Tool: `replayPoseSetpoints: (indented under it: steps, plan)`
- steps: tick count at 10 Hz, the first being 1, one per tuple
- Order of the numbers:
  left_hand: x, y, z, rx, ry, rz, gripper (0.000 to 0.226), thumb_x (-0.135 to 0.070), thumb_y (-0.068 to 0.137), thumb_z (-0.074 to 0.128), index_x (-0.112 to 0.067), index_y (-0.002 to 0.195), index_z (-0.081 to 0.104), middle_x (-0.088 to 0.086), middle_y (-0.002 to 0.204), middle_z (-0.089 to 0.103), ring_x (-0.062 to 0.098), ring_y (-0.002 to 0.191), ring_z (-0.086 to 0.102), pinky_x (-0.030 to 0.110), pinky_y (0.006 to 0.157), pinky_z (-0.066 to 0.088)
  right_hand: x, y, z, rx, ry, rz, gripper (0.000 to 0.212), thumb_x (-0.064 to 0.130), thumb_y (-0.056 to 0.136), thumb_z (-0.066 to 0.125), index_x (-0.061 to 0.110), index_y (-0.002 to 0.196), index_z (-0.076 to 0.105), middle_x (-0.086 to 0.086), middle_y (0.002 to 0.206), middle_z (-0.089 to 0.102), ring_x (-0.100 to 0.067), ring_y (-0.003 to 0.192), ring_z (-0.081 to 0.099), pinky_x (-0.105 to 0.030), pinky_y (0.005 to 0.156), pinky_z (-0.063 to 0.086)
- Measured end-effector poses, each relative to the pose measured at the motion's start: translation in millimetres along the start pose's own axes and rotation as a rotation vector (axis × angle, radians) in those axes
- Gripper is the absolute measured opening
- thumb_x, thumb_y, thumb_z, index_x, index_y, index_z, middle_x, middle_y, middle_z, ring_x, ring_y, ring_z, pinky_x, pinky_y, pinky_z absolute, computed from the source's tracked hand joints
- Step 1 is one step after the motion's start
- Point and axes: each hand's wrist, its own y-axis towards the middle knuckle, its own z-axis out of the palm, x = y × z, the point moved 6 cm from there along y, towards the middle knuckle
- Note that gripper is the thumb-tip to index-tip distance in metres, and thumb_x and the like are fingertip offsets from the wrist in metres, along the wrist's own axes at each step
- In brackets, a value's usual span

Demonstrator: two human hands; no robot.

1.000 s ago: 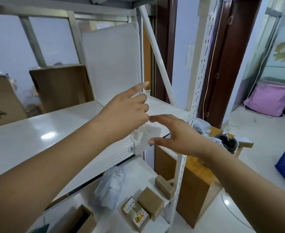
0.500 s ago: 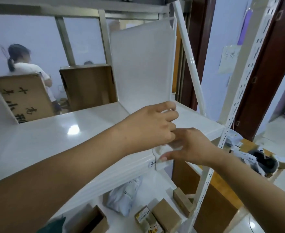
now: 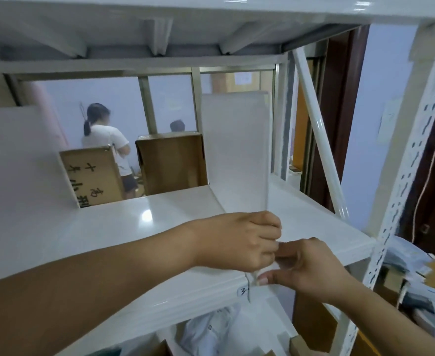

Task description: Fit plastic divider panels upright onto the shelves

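- White metal shelving (image 3: 113,227) is filling the frame, its glossy shelf catching a spot of light, with a slotted upright post (image 3: 401,191) and a slanted brace (image 3: 319,140) standing at the right end.
- Behind the rack, two brown cardboard boxes (image 3: 170,165) are sitting side by side, one marked with black handwriting, while a person in a white T-shirt (image 3: 103,137) is standing beyond them, facing away.
- A translucent white plastic divider panel (image 3: 234,150) is standing upright across the shelf, running from the back to the front edge; a second panel (image 3: 18,160) is standing upright well apart from it at the left.
- The left hand (image 3: 239,242) is curling its fingers closed around the bottom front corner of the nearer panel, right at the shelf's front lip.
- The right hand (image 3: 311,268) is touching the left one, pinching with thumb and fingers at the panel's foot where it is meeting the shelf edge; exactly what the fingertips are gripping cannot be told.
- Below the shelf, a white plastic bag (image 3: 211,332) is lying on the lower level.
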Motion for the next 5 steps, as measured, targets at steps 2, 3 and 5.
replayPoseSetpoints:
  steps: [2, 3, 5]
  plan:
    - [-24.9, -2.1, -18.1, 0.044, -0.173, -0.248, 0.011, -0.010, 0.105, 0.067, -0.015, 0.110, 0.077, 0.004, 0.109, 0.073, 0.025, 0.109, 0.061, 0.040, 0.124, 0.032, 1.8, -7.2, 2.2, -0.030, 0.015, 0.039, 0.015, 0.075, 0.070, 0.069, 0.070, 0.082, 0.062, 0.024, 0.073, 0.071, 0.000, 0.065, 0.063, -0.015, 0.061, 0.045]
    - [-52.8, -12.1, -30.2, 0.007, -0.247, -0.427, 0.023, -0.012, 0.101, 0.071, -0.016, 0.124, 0.075, 0.004, 0.124, 0.072, 0.023, 0.119, 0.060, 0.036, 0.120, 0.036, 3.9, -20.0, 5.4, -0.075, 0.017, 0.012, 0.037, 0.066, 0.083, 0.068, 0.052, 0.117, 0.072, 0.031, 0.115, 0.074, 0.009, 0.105, 0.068, -0.020, 0.095, 0.055]
    - [-101.4, -93.3, -67.9, 0.008, -0.212, -0.945, 0.037, -0.013, 0.094, 0.063, -0.024, 0.128, 0.069, -0.008, 0.126, 0.068, 0.019, 0.116, 0.061, 0.033, 0.107, 0.040, 43.3, -73.1, 23.2, -0.679, 0.109, -0.191, 0.033, 0.038, 0.094, 0.071, 0.015, 0.116, 0.062, 0.002, 0.114, 0.058, -0.017, 0.105, 0.058, -0.026, 0.095, 0.047]
